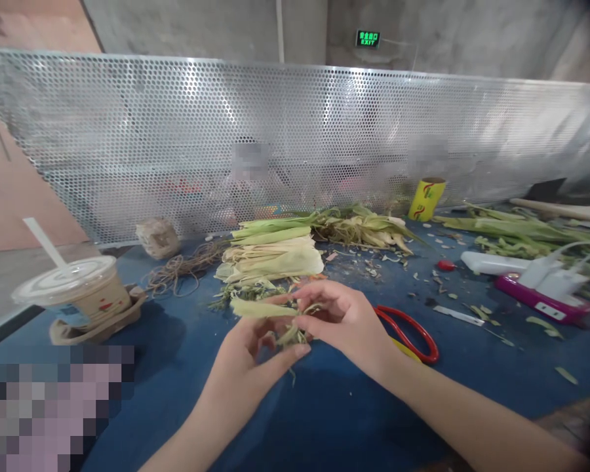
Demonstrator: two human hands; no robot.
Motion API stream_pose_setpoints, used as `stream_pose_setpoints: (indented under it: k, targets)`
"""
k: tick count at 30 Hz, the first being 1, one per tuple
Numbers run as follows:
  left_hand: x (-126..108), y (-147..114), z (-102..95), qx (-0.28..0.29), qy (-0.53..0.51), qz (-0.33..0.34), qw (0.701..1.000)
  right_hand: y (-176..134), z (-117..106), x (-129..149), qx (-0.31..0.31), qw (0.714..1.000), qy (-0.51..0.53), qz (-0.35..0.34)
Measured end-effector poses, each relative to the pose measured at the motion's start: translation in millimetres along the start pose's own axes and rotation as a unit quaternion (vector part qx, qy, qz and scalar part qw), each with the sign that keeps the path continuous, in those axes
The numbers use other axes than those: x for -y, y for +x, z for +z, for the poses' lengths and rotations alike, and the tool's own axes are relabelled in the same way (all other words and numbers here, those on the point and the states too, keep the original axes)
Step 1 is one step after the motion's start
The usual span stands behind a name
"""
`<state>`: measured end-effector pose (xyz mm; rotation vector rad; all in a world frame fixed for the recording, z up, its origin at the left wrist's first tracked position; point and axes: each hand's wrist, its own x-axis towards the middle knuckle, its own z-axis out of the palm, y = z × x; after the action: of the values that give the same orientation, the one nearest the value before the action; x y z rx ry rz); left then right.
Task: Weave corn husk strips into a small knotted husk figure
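My left hand (250, 357) is closed around a pale green strip of corn husk (260, 308) gathered with small greenish sprigs (290, 335). From the other side my right hand (349, 324) pinches the same bundle with thumb and fingers; part of it is hidden behind the fingers. Just beyond my hands lies a stack of flat corn husks (275, 255), pale cream at the front and greener at the back. Thin dried sprigs (221, 295) lie along its near edge. Red-handled scissors (427, 341) rest beside my right wrist.
A lidded drink cup (98, 298) with a straw stands at left, near tangled twine (181, 269). More husks (368, 229) lie behind. A yellow roll (427, 198) stands near the perforated metal screen (295, 131). At right are a purple power strip (545, 305) and scattered scraps.
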<state>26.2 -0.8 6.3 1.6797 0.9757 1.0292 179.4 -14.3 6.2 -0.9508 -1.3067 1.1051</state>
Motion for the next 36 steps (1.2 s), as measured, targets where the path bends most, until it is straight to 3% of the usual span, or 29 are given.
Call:
stream_pose_setpoints:
  k: [3,6,13,18,21,25,29,32,36]
  targets:
    - [0.7,-1.2,-3.0,-0.030,0.118,0.014,0.993,-0.2,-1.9,0.9,0.031,0.999,-0.034,-0.010]
    - [-2.2,-1.5,-7.3,-0.045,0.168,0.043,0.984,0.5,-3.0,-2.1,0.064,0.996,-0.058,0.007]
    - [-5.1,-0.6,-12.2,-0.024,0.277,0.210,0.937,4.1,-4.5,-1.1,0.045,0.997,0.002,0.057]
    - [-6.8,-2.8,-12.0,-0.016,0.325,0.245,0.913,5.3,-4.4,1.8,0.030,0.998,0.019,0.053]
    - [-7.5,-3.9,-11.9,-0.013,0.336,0.238,0.911,6.1,-5.0,2.1,0.022,0.998,0.014,0.050]
    - [-6.2,-2.5,-15.6,-0.011,0.349,0.223,0.910,8.1,-10.5,1.9,0.067,0.996,0.009,0.065]
    - [-9.0,-0.7,-21.3,-0.043,0.361,0.184,0.913,10.0,-17.8,0.7,0.083,0.995,0.013,0.048]
    - [-12.3,-2.0,-21.5,-0.041,0.329,0.117,0.936,9.7,-19.6,0.8,0.079,0.997,-0.004,0.023]
    - [-10.2,-1.9,-16.1,0.003,0.197,0.029,0.980,6.9,-17.2,3.9,0.086,0.994,-0.062,0.004]
